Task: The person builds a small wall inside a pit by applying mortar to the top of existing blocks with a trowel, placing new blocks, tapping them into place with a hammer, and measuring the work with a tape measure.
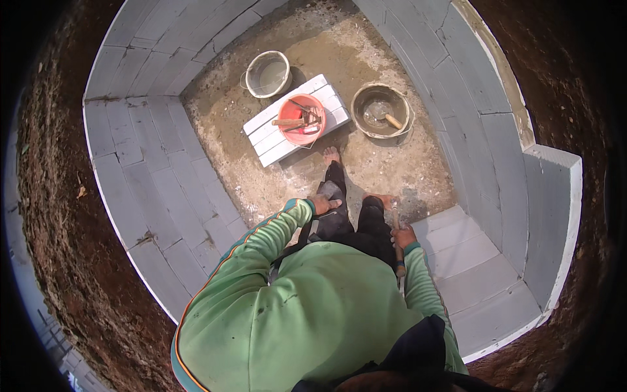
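My left hand is closed in front of my left thigh, against the dark trousers. A grey flat patch shows just past its fingers, but I cannot make out what it grips. In my right hand, beside my right leg, is a long tool with a wooden handle; the fingers wrap round it. A pale, thin part of that tool shows beyond each side of the fist, and its kind is unclear. Ahead of my feet stands an orange-red bucket with wooden-handled tools in it, on a stack of white blocks.
Left of the stack is a pail of grey liquid. To its right sits a dark bucket with a wooden-handled tool inside. Grey block walls surround the wet, dusty floor. A low block ledge lies at my right.
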